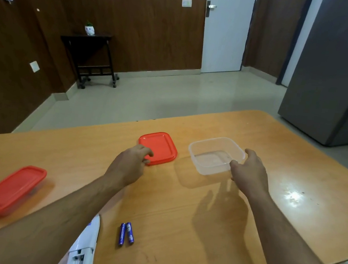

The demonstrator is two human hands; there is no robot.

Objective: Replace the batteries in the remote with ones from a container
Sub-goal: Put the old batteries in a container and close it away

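At far left I see a lidded red container (11, 191) on the wooden table (181, 209); nearer me the white remote (84, 250) lies with its battery bay open, two blue batteries (126, 234) beside it; my left hand (131, 161) pinches the loose red lid's (159, 147) near corner; my right hand (249, 169), fingers spread, touches the empty clear container (215, 155).

Two blue batteries (126, 234), two red lids (159, 147), one clear tub (216, 156), one white remote (84, 250).
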